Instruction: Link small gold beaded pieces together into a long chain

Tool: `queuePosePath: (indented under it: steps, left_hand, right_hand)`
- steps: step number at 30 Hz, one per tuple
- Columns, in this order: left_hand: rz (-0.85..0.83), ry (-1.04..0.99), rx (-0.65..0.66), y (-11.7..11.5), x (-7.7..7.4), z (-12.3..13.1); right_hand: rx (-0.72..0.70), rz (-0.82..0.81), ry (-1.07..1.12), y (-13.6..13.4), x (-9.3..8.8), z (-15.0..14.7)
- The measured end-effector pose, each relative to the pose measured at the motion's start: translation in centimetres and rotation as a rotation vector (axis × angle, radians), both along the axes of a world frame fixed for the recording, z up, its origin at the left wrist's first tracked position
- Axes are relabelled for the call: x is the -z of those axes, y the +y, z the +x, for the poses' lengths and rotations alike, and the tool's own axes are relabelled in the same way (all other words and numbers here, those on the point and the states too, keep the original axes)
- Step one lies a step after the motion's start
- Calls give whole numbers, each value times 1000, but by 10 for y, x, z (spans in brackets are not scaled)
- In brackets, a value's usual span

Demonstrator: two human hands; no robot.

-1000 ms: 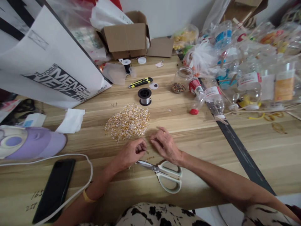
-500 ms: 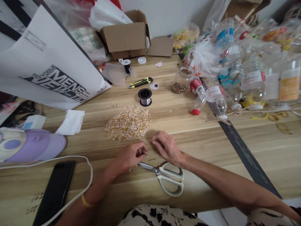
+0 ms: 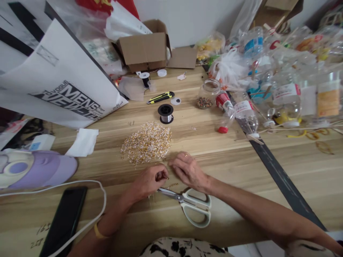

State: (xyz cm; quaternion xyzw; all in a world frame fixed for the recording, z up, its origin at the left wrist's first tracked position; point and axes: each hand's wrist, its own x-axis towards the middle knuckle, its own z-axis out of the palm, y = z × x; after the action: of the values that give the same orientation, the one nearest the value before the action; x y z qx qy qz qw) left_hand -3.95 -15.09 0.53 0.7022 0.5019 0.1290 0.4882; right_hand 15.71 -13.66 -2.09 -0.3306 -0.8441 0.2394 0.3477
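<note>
My left hand [image 3: 152, 181] is closed in a pinch, with a tiny gold bead-like speck showing by its fingertips; what else it holds is hidden. Close by on the right, my right hand [image 3: 190, 172] has thumb and fingers pressed together, and whatever lies between them is too small to name. Just beyond both hands spreads a heap of small gold and clear bead-like pieces [image 3: 147, 142]. A short gold beaded strand [image 3: 172, 186] lies below the gap between the hands. White-handled scissors [image 3: 197, 207] rest on the table nearest me, their blades beside my left hand.
Behind the heap are a wire spool [image 3: 165, 114], a yellow-black utility knife [image 3: 160, 97] and a jar of beads [image 3: 207, 94]. Plastic bottles [image 3: 286, 92] crowd the right. A paper bag [image 3: 66, 78], a purple case-like object [image 3: 50, 167] and a phone [image 3: 64, 221] with white cable occupy the left.
The whole view has shifted slightly, so things sit a little lower. My right fingertips have dipped slightly toward the left hand; the thin gold bit at their tips no longer shows clearly.
</note>
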Motion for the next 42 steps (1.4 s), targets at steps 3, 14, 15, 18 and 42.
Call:
queuePosePath:
  steps: [3, 14, 15, 18, 42]
  left_hand:
    - [-31, -81, -67, 2, 2, 0]
    - [-192, -274, -182, 8, -1, -4]
    - [-206, -291, -186, 8, -1, -4]
    - [-207, -308, -199, 8, -1, -4]
    - [-180, -212, -111, 8, -6, -9]
  right_hand:
    - [-61, 11, -61, 1, -2, -1]
    - [-155, -52, -165, -1, -6, -1]
    - [-157, -53, -160, -1, -6, -1]
    - [-154, -52, -140, -1, -5, -1]
    - [94, -117, 34, 2, 6, 3]
